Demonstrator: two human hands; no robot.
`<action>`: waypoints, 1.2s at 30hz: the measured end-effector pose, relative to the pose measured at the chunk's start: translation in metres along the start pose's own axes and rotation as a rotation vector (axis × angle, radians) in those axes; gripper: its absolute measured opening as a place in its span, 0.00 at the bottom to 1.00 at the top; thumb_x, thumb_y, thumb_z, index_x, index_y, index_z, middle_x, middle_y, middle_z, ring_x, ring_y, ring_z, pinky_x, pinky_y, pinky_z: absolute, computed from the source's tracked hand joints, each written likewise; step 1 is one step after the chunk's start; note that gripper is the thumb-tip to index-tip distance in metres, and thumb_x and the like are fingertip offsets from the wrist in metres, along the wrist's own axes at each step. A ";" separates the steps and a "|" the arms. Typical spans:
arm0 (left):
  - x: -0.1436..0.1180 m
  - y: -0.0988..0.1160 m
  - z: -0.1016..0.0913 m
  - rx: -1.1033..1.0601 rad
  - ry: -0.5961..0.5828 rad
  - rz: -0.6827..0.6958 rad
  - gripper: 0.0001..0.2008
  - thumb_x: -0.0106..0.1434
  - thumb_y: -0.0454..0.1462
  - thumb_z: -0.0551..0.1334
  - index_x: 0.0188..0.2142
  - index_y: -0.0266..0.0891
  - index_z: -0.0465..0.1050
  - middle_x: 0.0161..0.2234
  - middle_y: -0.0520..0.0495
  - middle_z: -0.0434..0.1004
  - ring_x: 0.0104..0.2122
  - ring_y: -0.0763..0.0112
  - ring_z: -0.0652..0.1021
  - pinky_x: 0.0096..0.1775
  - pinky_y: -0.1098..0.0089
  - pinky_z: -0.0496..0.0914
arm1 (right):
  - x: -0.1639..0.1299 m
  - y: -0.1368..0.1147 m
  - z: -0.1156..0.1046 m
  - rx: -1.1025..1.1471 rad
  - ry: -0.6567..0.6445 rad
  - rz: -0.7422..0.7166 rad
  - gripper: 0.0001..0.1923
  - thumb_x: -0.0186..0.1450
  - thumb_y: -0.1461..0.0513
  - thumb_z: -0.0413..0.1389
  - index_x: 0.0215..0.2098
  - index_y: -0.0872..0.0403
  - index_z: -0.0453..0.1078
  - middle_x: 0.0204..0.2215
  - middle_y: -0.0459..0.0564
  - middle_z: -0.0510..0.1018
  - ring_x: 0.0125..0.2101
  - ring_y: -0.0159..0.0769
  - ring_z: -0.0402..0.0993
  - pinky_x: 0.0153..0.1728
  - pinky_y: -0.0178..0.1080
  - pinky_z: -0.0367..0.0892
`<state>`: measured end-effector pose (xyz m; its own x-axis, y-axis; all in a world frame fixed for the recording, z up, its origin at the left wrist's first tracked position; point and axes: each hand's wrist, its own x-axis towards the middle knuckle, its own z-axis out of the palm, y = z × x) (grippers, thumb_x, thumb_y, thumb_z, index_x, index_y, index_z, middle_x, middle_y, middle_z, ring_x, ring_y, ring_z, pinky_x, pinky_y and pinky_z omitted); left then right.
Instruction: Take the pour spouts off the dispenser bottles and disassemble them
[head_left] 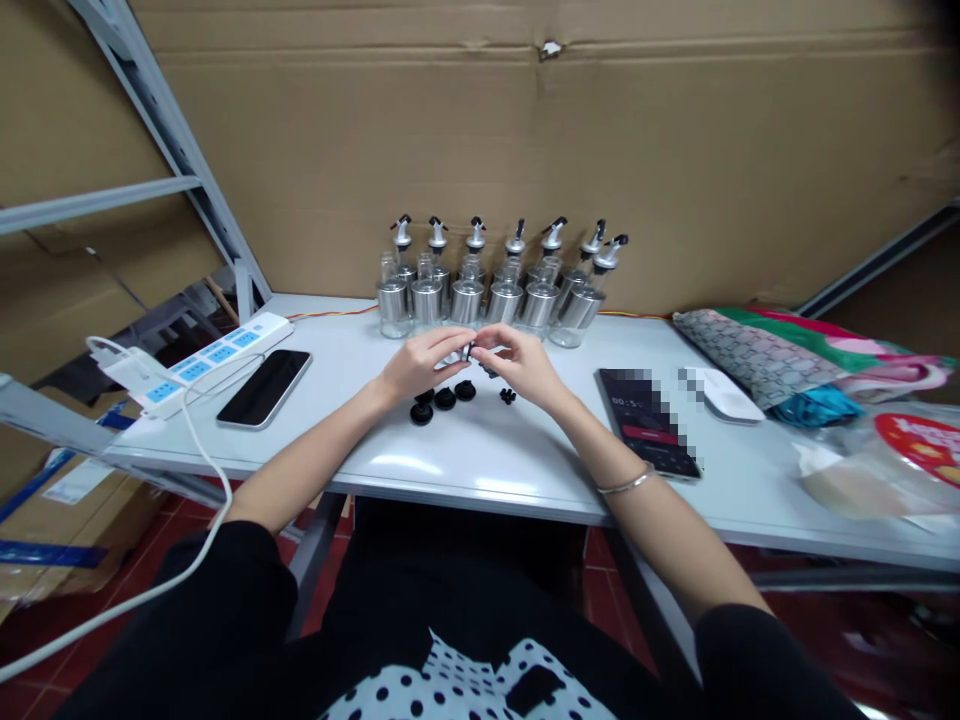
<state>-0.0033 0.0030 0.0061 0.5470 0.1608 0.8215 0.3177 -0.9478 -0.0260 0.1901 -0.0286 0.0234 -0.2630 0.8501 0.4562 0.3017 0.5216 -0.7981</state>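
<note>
Spout (470, 351): small, light, rigid, likely slippery; pinched between left hand (422, 364) and right hand (523, 366) above table (465, 460), before bottles (495, 290). Best held by its stopper. Loose stoppers (444, 400) beneath.

white table (480, 470), glass dispenser bottles (495, 295) at back, black stoppers (444, 398), two phones (264, 388), power strip (196, 365), mouse (721, 396), bags (795, 362)

cardboard wall (675, 150), white table (465, 460), red floor (607, 590)
</note>
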 end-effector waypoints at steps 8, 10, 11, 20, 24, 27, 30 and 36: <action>0.003 0.003 0.000 0.079 0.054 0.086 0.18 0.64 0.37 0.61 0.52 0.36 0.66 0.45 0.40 0.77 0.46 0.67 0.78 0.46 0.66 0.76 | 0.000 0.002 0.002 0.182 -0.031 0.077 0.18 0.56 0.49 0.61 0.32 0.54 0.66 0.23 0.44 0.74 0.23 0.30 0.71 0.26 0.36 0.69; 0.003 0.003 0.000 0.092 0.039 0.068 0.17 0.64 0.37 0.60 0.52 0.37 0.66 0.46 0.39 0.77 0.46 0.66 0.78 0.46 0.65 0.75 | -0.001 0.002 0.003 0.154 -0.046 0.072 0.17 0.57 0.49 0.59 0.31 0.54 0.65 0.21 0.44 0.73 0.22 0.30 0.70 0.26 0.35 0.68; 0.002 0.002 0.000 0.099 0.037 0.062 0.16 0.64 0.36 0.60 0.52 0.38 0.66 0.46 0.39 0.77 0.47 0.66 0.77 0.47 0.64 0.75 | -0.001 0.001 0.003 0.137 -0.047 0.059 0.16 0.58 0.49 0.58 0.31 0.54 0.64 0.21 0.43 0.73 0.22 0.30 0.70 0.26 0.35 0.68; 0.001 0.002 -0.003 0.024 -0.010 0.042 0.16 0.64 0.36 0.60 0.51 0.37 0.66 0.45 0.39 0.77 0.46 0.65 0.77 0.46 0.63 0.74 | -0.002 0.001 0.006 0.109 -0.009 -0.042 0.10 0.54 0.59 0.59 0.32 0.54 0.65 0.24 0.42 0.69 0.24 0.27 0.65 0.23 0.31 0.64; -0.001 -0.001 -0.001 -0.016 -0.061 -0.019 0.16 0.63 0.40 0.62 0.48 0.36 0.68 0.44 0.38 0.77 0.46 0.63 0.77 0.47 0.61 0.74 | -0.001 0.008 0.004 0.095 -0.042 -0.036 0.11 0.56 0.58 0.59 0.35 0.54 0.65 0.24 0.42 0.71 0.23 0.28 0.67 0.24 0.33 0.65; 0.001 -0.003 -0.001 -0.058 -0.073 -0.033 0.15 0.63 0.40 0.61 0.47 0.36 0.68 0.43 0.39 0.77 0.46 0.64 0.78 0.46 0.62 0.74 | 0.000 0.009 0.003 0.047 -0.040 -0.067 0.11 0.56 0.57 0.59 0.34 0.54 0.65 0.25 0.44 0.73 0.23 0.29 0.68 0.25 0.34 0.66; 0.004 -0.004 -0.003 -0.135 -0.087 -0.060 0.15 0.62 0.39 0.62 0.47 0.35 0.68 0.42 0.40 0.77 0.45 0.66 0.78 0.46 0.65 0.74 | -0.001 0.006 0.001 -0.024 -0.029 -0.110 0.10 0.57 0.58 0.59 0.32 0.54 0.64 0.23 0.44 0.72 0.23 0.29 0.67 0.26 0.34 0.65; 0.005 -0.006 -0.006 -0.260 -0.140 -0.152 0.16 0.59 0.38 0.65 0.45 0.34 0.70 0.39 0.41 0.78 0.39 0.68 0.78 0.42 0.68 0.73 | 0.000 0.007 0.000 -0.207 -0.037 -0.251 0.07 0.59 0.61 0.56 0.28 0.53 0.61 0.22 0.43 0.68 0.23 0.29 0.65 0.27 0.32 0.63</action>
<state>-0.0068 0.0075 0.0136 0.6156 0.3252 0.7179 0.2056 -0.9456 0.2521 0.1919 -0.0249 0.0176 -0.3848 0.6920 0.6107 0.4023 0.7213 -0.5638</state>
